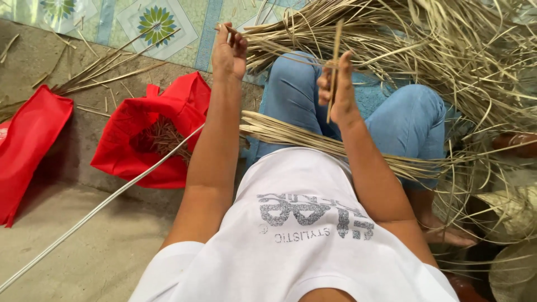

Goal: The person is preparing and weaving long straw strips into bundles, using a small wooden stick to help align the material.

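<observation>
**Operator:** Two hands are up in front of me. My left hand (229,51) is closed in a pinch on the end of a thin, pale dried leaf strip (291,57) that runs across to my right hand (337,89). The right is curled around a short flat tan stick (334,70), held upright, with the strip crossing it.

**Observer:** Which step is that, would you say?

**Operator:** I judge it to be drawing a single strip taut against the stick, perhaps to scrape or split it. Next it would want steady tension from the left and a firm right grip, so the strip doesn't snap or slide off.

**Observer:** Where's the rest of the material?

**Operator:** A flat bundle of dried straw-coloured strips (313,144) lies across my blue-jeaned lap, and a big loose heap of dried palm leaves (470,61) sits on the floor, ahead and to the right.

**Observer:** Any containers?

**Operator:** An open red fabric bag (151,131) on the concrete floor to my left holds brownish, stringy scraps. A second red bag (31,145) lies flat further left; I can't tell its contents.
</observation>
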